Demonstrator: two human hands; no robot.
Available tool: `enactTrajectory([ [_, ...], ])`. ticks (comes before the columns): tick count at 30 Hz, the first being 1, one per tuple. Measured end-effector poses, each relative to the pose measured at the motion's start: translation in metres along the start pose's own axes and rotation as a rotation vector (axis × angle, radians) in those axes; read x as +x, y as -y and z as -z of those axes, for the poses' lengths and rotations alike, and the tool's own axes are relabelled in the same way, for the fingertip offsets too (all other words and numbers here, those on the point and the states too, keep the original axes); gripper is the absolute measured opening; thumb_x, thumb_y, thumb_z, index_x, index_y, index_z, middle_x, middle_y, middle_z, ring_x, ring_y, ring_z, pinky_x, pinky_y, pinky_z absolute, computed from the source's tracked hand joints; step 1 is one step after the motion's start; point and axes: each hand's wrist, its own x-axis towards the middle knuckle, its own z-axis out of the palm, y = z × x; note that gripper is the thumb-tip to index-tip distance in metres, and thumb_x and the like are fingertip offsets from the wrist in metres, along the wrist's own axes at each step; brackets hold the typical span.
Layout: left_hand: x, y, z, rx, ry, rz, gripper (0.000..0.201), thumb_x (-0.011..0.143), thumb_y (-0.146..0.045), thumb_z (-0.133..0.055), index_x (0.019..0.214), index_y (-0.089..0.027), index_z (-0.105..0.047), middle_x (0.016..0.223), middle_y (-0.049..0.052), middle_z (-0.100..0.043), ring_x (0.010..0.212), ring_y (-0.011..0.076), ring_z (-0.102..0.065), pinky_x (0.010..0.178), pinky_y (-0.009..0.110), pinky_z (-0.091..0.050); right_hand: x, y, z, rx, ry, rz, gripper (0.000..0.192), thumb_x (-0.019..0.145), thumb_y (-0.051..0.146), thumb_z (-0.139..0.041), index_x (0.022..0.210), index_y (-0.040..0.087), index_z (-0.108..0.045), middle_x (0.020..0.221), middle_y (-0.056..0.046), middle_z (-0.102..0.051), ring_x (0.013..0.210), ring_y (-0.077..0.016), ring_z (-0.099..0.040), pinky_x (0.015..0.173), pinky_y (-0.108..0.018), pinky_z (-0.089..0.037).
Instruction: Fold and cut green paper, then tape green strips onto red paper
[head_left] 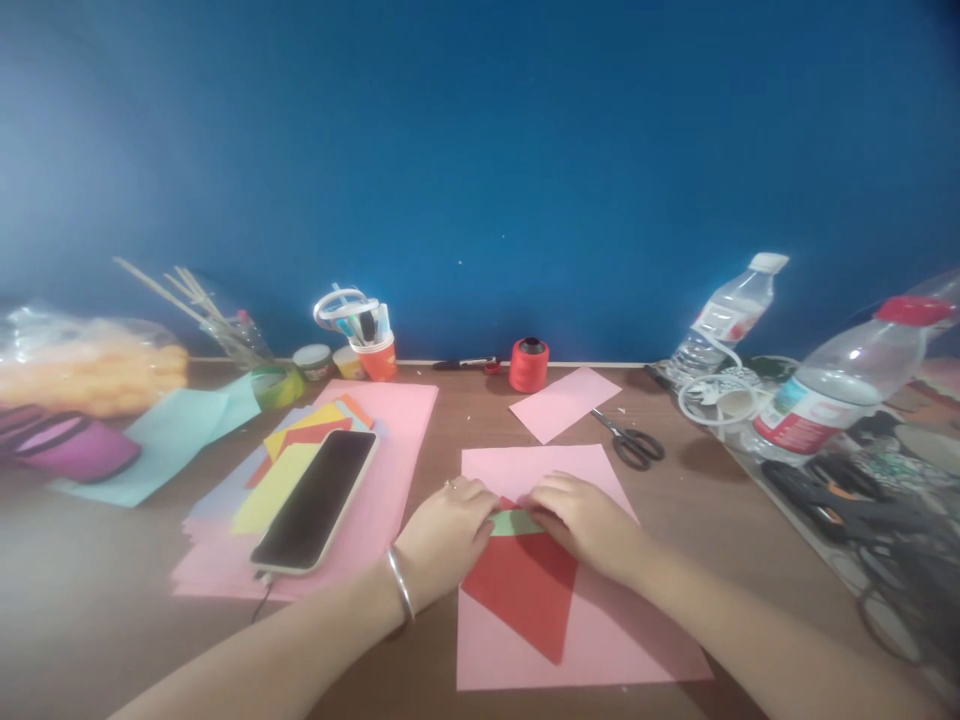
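Observation:
A red paper piece point(529, 590) with a pale green band point(517, 522) across its top lies on a pink sheet point(637, 640). My left hand point(450, 535), with a ring and a silver bangle, has its fingers closed at the upper left of the red paper. At the upper right, my right hand point(589, 520) has its bent fingers closed on the same top edge. Both sets of fingertips partly hide that edge, where a small red tip shows above the green. Black scissors point(634, 442) rest beyond my right hand, near a smaller pink paper piece point(566, 403).
On the left, a phone point(319, 500) with a cable lies on stacked coloured papers point(401, 430). Along the blue wall stand a pen cup point(375, 358) and a red thread spool point(529, 365). Plastic bottles point(817, 410) and clutter fill the right side.

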Motion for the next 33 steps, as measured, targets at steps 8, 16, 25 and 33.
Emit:
enactTrajectory([
  [8,0.0,0.001,-0.001,0.043,-0.015,-0.074,0.021,0.082,-0.006,-0.043,0.091,-0.018,-0.058,0.087,0.003,-0.057,0.082,0.0175,-0.05,0.077,0.032,-0.041,-0.001,0.0,-0.005,-0.09,-0.031,0.062,0.015,0.085,0.01,-0.043,0.077,0.016,-0.054,0.077,-0.004,-0.055,0.075,-0.0176,-0.048,0.067,-0.03,-0.038],
  [16,-0.001,0.006,-0.007,0.153,-0.028,-0.089,0.021,0.076,-0.001,-0.043,0.084,-0.017,-0.054,0.083,0.002,-0.054,0.075,0.0176,-0.047,0.071,0.031,-0.04,-0.004,-0.005,-0.004,-0.018,0.006,0.063,0.014,0.08,0.008,-0.05,0.088,0.018,-0.056,0.081,-0.003,-0.056,0.079,-0.0171,-0.05,0.069,-0.029,-0.04],
  [25,0.002,0.007,-0.003,0.179,-0.008,-0.094,0.018,0.077,-0.002,-0.042,0.078,-0.016,-0.051,0.08,0.003,-0.052,0.073,0.0172,-0.046,0.069,0.03,-0.041,-0.003,-0.001,0.003,-0.024,0.026,0.085,0.015,0.085,0.011,-0.045,0.088,0.018,-0.059,0.082,-0.004,-0.059,0.079,-0.0167,-0.052,0.069,-0.029,-0.041],
  [33,-0.001,0.005,0.001,0.204,0.037,-0.128,0.017,0.082,-0.005,-0.041,0.079,-0.016,-0.053,0.08,0.004,-0.051,0.074,0.0167,-0.047,0.069,0.029,-0.043,-0.003,-0.012,0.003,-0.15,0.062,0.171,0.028,0.083,0.005,-0.043,0.094,0.021,-0.064,0.087,-0.004,-0.063,0.083,-0.0169,-0.053,0.07,-0.029,-0.042],
])
